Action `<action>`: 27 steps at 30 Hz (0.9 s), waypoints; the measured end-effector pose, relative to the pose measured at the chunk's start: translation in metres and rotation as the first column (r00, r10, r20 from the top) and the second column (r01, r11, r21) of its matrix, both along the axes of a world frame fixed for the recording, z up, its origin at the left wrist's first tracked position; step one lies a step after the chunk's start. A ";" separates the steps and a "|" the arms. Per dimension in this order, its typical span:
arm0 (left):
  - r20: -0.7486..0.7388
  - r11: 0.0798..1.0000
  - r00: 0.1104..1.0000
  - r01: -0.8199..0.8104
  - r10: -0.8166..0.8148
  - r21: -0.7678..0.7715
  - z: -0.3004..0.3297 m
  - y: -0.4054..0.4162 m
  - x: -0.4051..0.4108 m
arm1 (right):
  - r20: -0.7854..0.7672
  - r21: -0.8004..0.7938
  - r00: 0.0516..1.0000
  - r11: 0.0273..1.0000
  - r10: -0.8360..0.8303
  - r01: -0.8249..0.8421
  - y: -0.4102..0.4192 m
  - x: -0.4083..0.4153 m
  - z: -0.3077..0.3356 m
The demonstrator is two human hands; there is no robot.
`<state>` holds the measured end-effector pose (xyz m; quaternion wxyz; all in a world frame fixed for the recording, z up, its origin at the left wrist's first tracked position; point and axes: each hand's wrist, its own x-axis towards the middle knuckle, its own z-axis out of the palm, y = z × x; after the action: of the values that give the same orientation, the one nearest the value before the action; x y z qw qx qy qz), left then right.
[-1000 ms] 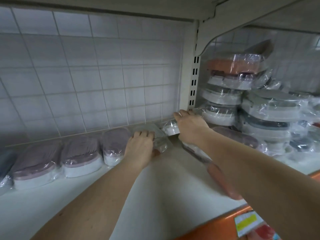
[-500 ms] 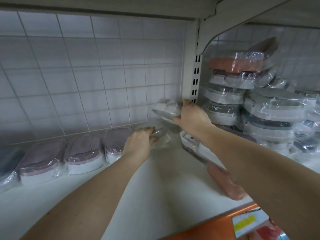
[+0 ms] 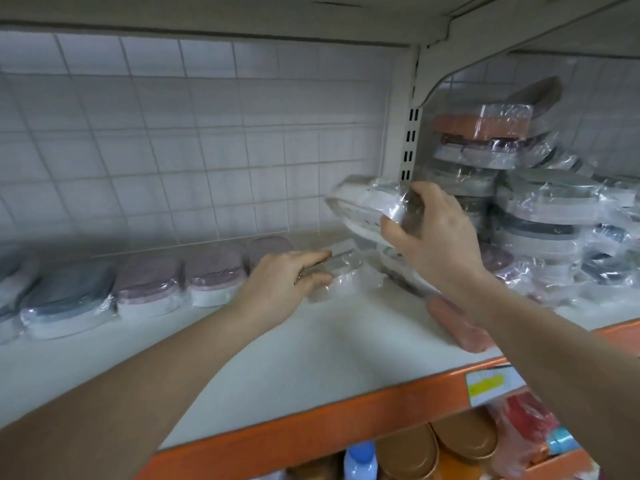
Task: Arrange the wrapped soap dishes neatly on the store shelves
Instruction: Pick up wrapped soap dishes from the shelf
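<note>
Both hands hold wrapped soap dishes over the white shelf.

The right hand (image 3: 437,237) grips a wrapped white soap dish (image 3: 360,209) by its plastic, lifted and tilted just left of the slotted upright post (image 3: 410,140). The left hand (image 3: 294,278) pinches a clear-wrapped dish (image 3: 343,268) lying on the shelf (image 3: 277,358), lower and further left of the post. Left again, a row of wrapped dishes (image 3: 149,289) lines the tiled back wall. Right of the post stands a heap of stacked wrapped dishes (image 3: 540,209); a pink dish (image 3: 457,327) lies near the shelf's orange front edge.
</note>
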<state>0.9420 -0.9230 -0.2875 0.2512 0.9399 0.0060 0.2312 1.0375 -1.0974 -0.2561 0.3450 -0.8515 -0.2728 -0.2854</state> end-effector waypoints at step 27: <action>-0.182 0.955 0.944 -0.245 0.274 0.168 -0.060 0.008 -0.072 | -0.366 -0.412 0.889 0.905 -0.274 0.109 0.060 -0.086 -0.081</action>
<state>0.8704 -0.9154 -0.3472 0.1485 0.9651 0.1389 0.1652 0.9514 -1.0374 -0.3372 0.1928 -0.9660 -0.1564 -0.0724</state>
